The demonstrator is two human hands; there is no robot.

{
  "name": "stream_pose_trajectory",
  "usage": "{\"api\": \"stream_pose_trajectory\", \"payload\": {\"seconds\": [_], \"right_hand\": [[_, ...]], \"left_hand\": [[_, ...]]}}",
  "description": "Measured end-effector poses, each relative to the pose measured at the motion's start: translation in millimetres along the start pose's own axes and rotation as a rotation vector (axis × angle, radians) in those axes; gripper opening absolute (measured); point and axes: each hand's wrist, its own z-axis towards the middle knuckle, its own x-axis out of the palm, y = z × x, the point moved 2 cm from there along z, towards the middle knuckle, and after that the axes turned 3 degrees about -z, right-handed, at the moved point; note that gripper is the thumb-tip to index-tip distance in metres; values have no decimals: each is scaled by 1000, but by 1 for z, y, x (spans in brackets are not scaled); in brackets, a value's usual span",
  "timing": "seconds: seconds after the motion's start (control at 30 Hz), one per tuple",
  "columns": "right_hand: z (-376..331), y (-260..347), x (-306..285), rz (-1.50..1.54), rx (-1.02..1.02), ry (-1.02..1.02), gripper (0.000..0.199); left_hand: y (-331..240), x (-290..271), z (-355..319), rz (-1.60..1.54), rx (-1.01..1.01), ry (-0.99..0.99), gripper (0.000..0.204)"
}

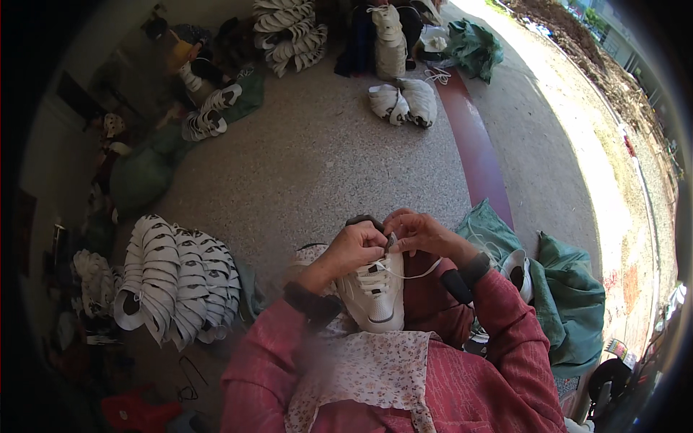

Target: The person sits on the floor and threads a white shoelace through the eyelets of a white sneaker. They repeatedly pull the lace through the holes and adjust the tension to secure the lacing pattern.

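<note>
A white sneaker [377, 296] with dark trim rests on my lap, toe toward me. My left hand [354, 247] grips the top of the shoe near its tongue. My right hand [419, 232] pinches a white lace [417, 274] at the same spot, and the lace trails off to the right over my red sleeve. Both hands touch each other above the shoe's eyelets. A floral cloth [368, 368] covers my lap below the shoe.
A long row of stacked white sneakers [177, 278] lies on the floor at my left. A green sack [570, 303] with a shoe in it sits at my right. More shoe piles [289, 32] and a pair [403, 101] lie farther off on the speckled floor.
</note>
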Motion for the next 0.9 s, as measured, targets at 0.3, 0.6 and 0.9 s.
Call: {"api": "stream_pose_trajectory", "payload": {"seconds": [0.3, 0.6, 0.9], "right_hand": [[2, -7, -2, 48, 6, 48, 22], [1, -2, -1, 168, 115, 53, 21], [-23, 14, 4, -49, -165, -82, 21]], "left_hand": [[-43, -39, -22, 354, 107, -253, 6], [-65, -135, -79, 642, 109, -751, 7], [-11, -90, -116, 344, -183, -468, 18]]}}
